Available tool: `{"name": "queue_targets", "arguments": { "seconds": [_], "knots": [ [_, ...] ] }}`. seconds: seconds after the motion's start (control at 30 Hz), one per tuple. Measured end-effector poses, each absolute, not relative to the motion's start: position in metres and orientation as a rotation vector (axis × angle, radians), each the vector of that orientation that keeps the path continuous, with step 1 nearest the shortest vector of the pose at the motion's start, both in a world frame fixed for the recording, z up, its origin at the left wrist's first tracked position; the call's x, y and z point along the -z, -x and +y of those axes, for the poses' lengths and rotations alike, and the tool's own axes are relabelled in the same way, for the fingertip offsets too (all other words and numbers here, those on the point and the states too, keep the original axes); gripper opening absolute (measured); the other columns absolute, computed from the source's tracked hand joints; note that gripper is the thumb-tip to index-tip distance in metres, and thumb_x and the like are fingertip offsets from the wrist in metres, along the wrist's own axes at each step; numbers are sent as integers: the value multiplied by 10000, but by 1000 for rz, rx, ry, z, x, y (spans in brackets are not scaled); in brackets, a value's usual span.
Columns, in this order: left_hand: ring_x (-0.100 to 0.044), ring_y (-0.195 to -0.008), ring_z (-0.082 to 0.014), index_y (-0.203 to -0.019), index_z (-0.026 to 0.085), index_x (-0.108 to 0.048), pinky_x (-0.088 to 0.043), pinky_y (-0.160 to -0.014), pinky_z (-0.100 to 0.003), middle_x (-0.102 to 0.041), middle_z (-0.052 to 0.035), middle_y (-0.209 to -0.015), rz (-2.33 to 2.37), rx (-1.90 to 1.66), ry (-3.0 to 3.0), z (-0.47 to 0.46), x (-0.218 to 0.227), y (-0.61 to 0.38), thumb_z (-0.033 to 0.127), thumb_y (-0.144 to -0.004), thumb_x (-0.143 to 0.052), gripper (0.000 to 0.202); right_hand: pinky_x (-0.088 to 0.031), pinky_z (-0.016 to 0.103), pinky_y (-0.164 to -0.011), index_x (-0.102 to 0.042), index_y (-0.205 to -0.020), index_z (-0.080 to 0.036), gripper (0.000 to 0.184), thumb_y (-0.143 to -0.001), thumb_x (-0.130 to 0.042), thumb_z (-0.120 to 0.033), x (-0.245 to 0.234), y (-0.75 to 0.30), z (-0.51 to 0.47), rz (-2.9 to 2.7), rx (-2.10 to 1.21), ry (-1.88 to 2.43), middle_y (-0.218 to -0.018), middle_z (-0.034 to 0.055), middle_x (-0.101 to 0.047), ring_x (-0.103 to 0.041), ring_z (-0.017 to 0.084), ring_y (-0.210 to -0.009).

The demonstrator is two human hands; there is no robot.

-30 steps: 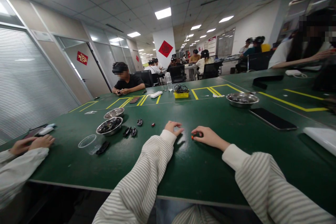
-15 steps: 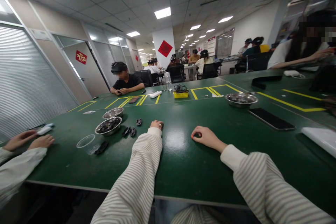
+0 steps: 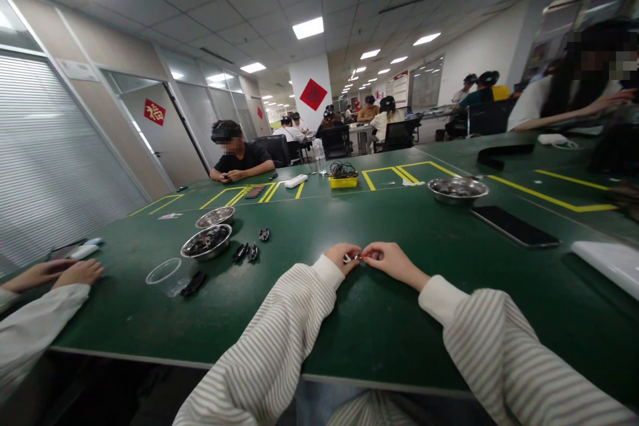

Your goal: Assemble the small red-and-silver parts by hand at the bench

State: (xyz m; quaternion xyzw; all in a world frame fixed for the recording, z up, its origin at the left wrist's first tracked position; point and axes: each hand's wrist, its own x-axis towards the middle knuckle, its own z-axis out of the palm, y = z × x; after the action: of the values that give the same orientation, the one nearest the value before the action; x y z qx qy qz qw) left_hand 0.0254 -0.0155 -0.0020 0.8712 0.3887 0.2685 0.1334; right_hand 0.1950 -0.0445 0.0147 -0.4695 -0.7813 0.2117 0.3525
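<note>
My left hand [image 3: 341, 255] and my right hand [image 3: 390, 259] meet on the green table [image 3: 379, 326], fingertips touching. Between them sits a tiny part with a metal glint and an orange-red tip [image 3: 357, 257]. Both hands pinch it, the left on the metal end, the right on the orange end. To the left lie small black parts [image 3: 247, 251] and another one [image 3: 264, 233] beside a steel bowl of dark parts [image 3: 206, 240]. A second steel bowl [image 3: 215, 215] stands behind it.
A clear plastic cup [image 3: 164, 274] lies near a black piece [image 3: 194, 283]. Another person's hands [image 3: 60, 273] rest at the left edge. A phone [image 3: 514, 225], a steel bowl [image 3: 458, 190] and a white device [image 3: 606, 263] are on the right. People sit at the far tables.
My left hand reached out left to the small dark-red piece, took it, and came back to meet my right hand. That piece is gone from the table. My right hand barely moved.
</note>
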Motion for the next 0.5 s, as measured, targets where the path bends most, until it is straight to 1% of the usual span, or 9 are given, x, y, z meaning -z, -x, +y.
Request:
{"name": "queue_targets", "arguments": {
  "seconds": [0.17,0.3,0.5],
  "knots": [
    [-514,-687,-98,-937,184,-563,-438,-660,-215,-594,-10,-803,1088,-813,-2561,-15,0,-22,162,-666,-546,272,-432,222,-575,-641,-756,-141,198,-660,-525,-268,-13,-195,-44,-1949,-670,1182,-683,41,-648,-579,137,-615],
    [-513,-660,-86,-962,181,-552,-441,-648,-210,-593,-10,-815,1068,-855,-2549,-15,1,-22,154,-674,-538,290,-452,236,-625,-640,-771,-136,208,-665,-527,-274,-11,-196,-43,-1902,-754,1140,-739,55,-659,-599,155,-679],
    [-513,-625,-73,-922,159,-559,-449,-622,-196,-581,-16,-795,1032,-936,-2502,-16,2,-22,183,-694,-529,231,-466,253,-617,-644,-780,-129,240,-655,-544,-308,-10,-195,-43,-1858,-794,1137,-736,64,-661,-604,162,-653]
  ]
}}
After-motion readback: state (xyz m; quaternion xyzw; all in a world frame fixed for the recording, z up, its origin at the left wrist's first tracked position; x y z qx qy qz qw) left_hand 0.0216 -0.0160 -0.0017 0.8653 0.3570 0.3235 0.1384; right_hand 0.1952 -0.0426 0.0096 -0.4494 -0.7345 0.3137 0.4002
